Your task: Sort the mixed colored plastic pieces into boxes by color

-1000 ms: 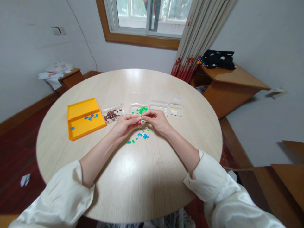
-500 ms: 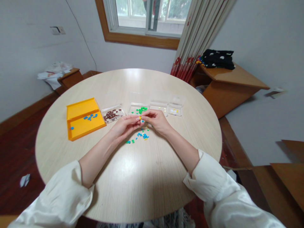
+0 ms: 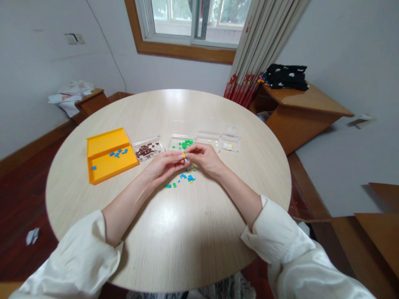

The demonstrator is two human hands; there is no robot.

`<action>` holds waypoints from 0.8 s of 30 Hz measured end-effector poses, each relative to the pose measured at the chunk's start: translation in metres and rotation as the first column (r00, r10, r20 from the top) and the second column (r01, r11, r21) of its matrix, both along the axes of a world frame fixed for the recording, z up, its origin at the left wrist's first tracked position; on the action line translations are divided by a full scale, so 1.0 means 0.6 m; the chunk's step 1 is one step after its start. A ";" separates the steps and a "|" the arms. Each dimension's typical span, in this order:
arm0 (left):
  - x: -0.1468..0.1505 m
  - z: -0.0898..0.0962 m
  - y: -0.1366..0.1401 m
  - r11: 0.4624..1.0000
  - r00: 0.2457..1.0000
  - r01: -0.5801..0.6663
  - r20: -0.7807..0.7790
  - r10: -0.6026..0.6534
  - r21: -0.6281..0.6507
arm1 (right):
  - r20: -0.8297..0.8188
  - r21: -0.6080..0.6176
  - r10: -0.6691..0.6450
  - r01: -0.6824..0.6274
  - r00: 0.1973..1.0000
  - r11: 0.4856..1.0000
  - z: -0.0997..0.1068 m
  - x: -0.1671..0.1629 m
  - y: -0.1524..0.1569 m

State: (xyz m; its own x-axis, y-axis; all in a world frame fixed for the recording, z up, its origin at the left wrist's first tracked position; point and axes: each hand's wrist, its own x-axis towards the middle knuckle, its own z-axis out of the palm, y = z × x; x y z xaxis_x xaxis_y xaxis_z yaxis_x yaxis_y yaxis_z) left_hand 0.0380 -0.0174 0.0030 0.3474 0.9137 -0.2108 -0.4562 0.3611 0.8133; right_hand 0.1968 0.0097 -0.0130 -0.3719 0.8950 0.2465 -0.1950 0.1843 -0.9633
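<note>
Between my two hands, just above the table, is a small yellow toy brick [image 3: 184, 155]. My left hand [image 3: 165, 164] pinches it from the left, thumb and fingertips closed. From the other side my right hand [image 3: 204, 158] grips it with thumb and forefinger. The fingers cover most of the brick, so its shape is hard to make out. Loose blue bricks [image 3: 188, 178] lie on the table below the hands, mixed with a few yellow and green ones. Green bricks [image 3: 186, 144] sit in a clear box [image 3: 173, 138] just behind my fingers.
On the left an opened yellow box [image 3: 106, 174] holds several blue bricks. Beside it stands a clear box of brown bricks [image 3: 146, 150]. Two more clear boxes [image 3: 230, 146] with pale yellow and white pieces are behind my right hand. All rest on a round wooden table [image 3: 174, 241].
Both hands stay almost in place, with the yellow brick still between the fingertips. The whole view has shifted very slightly.
</note>
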 end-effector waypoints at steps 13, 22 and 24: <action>-0.002 0.002 0.001 1.000 1.000 0.023 -0.008 -0.023 -0.009 | 0.011 -0.038 0.034 -0.034 0.999 0.999 0.000 0.001 0.002; 0.006 0.002 0.001 0.994 0.996 -0.087 -0.003 0.087 -0.071 | -0.008 -0.128 -0.145 0.142 0.989 0.982 0.003 0.013 0.016; 0.004 -0.001 0.004 0.993 0.995 -0.099 -0.006 0.099 -0.067 | 0.023 -0.113 -0.197 0.198 0.980 0.974 0.005 0.019 0.020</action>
State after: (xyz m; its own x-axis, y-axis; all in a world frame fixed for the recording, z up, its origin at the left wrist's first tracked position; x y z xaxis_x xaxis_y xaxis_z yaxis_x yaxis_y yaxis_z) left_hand 0.0404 -0.0151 0.0023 0.2550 0.9273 -0.2739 -0.4904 0.3682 0.7899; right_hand 0.2079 0.0219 -0.0102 -0.1871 0.9730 0.1349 -0.1545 0.1064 -0.9822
